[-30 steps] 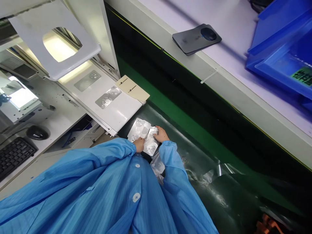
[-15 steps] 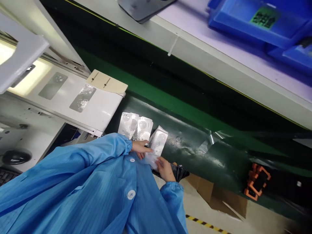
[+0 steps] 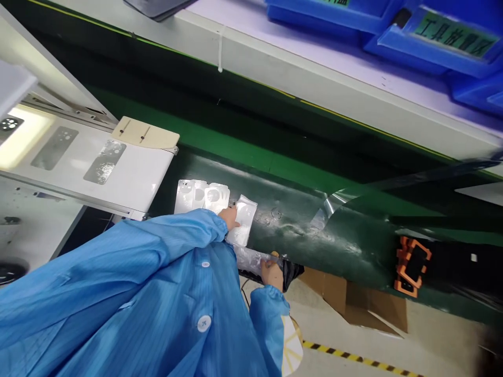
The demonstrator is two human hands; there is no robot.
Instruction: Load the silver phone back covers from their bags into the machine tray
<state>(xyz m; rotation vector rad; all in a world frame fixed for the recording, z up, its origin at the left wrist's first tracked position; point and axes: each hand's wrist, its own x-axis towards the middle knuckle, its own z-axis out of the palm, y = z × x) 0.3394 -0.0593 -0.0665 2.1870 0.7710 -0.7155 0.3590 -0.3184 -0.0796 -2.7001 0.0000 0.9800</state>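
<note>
Shiny, phone-back-shaped film sheets lie on a dark green mat (image 3: 291, 209). My left hand (image 3: 229, 218) is closed on the near left side of one stack of films (image 3: 245, 214). To its left are another film stack with round camera cutouts (image 3: 217, 195) and a film sheet with small holes (image 3: 184, 192), partly behind my sleeve. My right hand (image 3: 272, 272) is lower right, fingers bent down over crumpled clear plastic (image 3: 249, 257) at the mouth of a black bag (image 3: 291, 272). What its fingertips hold is hidden.
A white machine (image 3: 135, 175) with a lit panel and two grey phone-back sheets stands left. Blue bins (image 3: 428, 47) sit on a shelf (image 3: 314, 78) above. Orange-framed pieces (image 3: 412, 264) lie right. An open cardboard box (image 3: 353, 301) is on the floor.
My right hand has moved away from the left hand and the film stack, down-right to the black bag. My left hand has shifted up along the stack's side. The view has shifted right.
</note>
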